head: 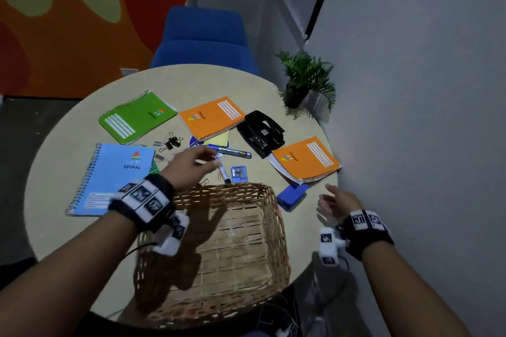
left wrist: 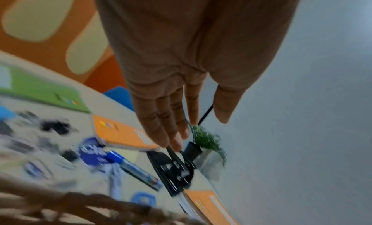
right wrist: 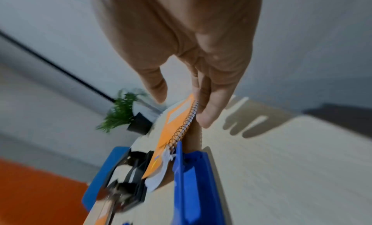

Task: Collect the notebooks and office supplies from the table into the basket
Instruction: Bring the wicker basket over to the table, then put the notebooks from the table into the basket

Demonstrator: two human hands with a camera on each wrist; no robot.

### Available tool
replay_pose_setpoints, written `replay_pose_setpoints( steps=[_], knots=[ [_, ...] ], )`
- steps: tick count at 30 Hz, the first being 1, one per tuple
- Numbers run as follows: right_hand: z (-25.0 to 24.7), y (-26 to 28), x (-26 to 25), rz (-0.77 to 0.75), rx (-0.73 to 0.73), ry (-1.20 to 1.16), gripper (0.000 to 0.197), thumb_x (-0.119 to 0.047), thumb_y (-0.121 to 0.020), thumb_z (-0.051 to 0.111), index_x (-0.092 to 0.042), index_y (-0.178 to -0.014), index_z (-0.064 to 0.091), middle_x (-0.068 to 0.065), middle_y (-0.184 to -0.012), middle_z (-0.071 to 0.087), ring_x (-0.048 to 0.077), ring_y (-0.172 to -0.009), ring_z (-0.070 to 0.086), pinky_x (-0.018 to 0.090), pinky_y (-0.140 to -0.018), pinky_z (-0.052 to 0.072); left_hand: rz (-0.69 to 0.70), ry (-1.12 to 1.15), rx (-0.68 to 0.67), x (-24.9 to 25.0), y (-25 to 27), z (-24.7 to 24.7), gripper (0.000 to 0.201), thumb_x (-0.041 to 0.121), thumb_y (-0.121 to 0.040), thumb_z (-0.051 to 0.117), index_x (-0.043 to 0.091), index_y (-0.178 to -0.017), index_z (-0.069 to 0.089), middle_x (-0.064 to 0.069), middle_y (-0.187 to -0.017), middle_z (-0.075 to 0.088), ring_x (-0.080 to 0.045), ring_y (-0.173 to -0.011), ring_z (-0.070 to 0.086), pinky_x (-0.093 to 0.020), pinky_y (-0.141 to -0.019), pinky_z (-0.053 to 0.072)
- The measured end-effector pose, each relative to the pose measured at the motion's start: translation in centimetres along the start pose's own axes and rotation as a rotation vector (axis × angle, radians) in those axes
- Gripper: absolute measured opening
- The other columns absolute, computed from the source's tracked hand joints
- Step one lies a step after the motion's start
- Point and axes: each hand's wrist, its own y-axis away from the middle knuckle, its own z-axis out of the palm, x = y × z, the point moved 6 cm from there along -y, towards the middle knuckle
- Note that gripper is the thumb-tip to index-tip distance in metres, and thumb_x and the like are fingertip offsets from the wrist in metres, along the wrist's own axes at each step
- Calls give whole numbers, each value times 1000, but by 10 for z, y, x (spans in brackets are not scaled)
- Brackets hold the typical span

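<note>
An empty wicker basket (head: 283,249) sits at the table's near edge. Beyond it lie a green notebook (head: 137,117), a blue notebook (head: 115,178), two orange notebooks (head: 212,117) (head: 305,160), a black hole punch (head: 260,133), a blue marker (head: 230,151), a blue sharpener (head: 237,174), black binder clips (head: 171,141) and a blue stapler (head: 291,195). My left hand (head: 208,157) hovers over the markers, fingers loosely spread, holding nothing. My right hand (head: 327,200) hangs open just right of the stapler (right wrist: 193,180), near the spiral of the orange notebook (right wrist: 177,121).
The round beige table (head: 68,145) ends close to a grey wall on the right. A small potted plant (head: 306,82) stands at its far right edge. A blue chair (head: 202,35) is behind the table. Yellow sticky notes (head: 220,139) peek out under the middle orange notebook.
</note>
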Motion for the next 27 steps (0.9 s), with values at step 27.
replay_pose_setpoints(
  steps=[27],
  knots=[
    [102, 167, -48, -850, -446, 273, 32, 1, -91, 54, -24, -109, 49, 3, -86, 72, 10, -75, 67, 22, -71, 53, -97, 427, -43, 0, 17, 42, 45, 38, -99, 37, 23, -141, 39, -2, -136, 55, -21, -120, 56, -44, -106, 42]
  ],
)
